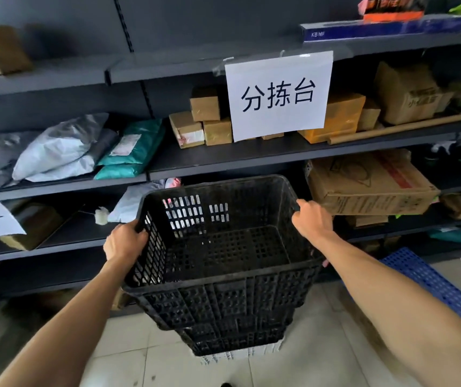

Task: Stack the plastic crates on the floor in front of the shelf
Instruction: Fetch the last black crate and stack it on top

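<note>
A black perforated plastic crate (223, 303) is held in front of the dark shelf (223, 160), its open top tilted toward me. My left hand (124, 241) grips its left rim and my right hand (311, 219) grips its right rim. The crate is empty inside. Beneath it, a sliver of a white crate (240, 354) shows on the tiled floor; whether the black crate touches it is unclear. A blue perforated crate (433, 283) lies on the floor at the right, partly behind my right forearm.
The shelves hold cardboard boxes (369, 182), grey and teal mailer bags (128, 152) and a cardboard tube. A white paper sign (278, 96) hangs from a shelf edge, another at the left. Light floor tiles (168, 358) lie below.
</note>
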Tool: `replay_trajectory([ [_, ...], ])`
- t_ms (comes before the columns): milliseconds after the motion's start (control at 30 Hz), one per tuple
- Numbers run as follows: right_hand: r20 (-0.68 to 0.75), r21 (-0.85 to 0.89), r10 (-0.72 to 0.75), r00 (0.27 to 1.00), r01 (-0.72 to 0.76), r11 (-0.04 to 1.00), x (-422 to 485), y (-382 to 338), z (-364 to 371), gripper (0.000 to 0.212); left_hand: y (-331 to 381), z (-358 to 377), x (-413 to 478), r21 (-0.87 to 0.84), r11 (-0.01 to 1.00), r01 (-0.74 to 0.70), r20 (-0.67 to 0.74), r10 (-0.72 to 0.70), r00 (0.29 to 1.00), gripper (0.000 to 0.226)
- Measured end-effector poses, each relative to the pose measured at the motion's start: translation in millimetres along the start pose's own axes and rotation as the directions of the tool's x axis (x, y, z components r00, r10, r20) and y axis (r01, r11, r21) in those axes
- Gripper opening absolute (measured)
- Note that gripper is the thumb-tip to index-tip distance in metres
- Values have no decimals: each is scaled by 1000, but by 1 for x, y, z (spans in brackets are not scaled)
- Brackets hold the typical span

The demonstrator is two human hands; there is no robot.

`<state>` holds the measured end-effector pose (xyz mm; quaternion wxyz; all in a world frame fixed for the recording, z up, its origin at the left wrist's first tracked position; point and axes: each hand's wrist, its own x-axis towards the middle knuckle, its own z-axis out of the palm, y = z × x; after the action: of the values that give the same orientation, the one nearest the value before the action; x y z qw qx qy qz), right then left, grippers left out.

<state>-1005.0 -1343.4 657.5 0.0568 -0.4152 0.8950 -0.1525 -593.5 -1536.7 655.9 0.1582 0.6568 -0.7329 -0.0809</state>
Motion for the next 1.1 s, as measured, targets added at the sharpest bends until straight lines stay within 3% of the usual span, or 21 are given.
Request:
replay_trajectory([
  [333, -10, -17, 20, 1000, -21, 1000, 46, -8, 50, 51, -8, 50, 39, -83, 994, 69, 54, -65, 996, 46],
  [833, -14, -17, -2, 1000, 2, 1000, 57, -9, 52, 50, -3, 53, 45, -77, 993, 85, 34, -83, 996, 38],
  [1100, -39, -62, -47, 998, 45, 997, 34, 0, 57, 50, -12, 57, 22, -58, 996, 64, 34, -62, 998, 47],
])
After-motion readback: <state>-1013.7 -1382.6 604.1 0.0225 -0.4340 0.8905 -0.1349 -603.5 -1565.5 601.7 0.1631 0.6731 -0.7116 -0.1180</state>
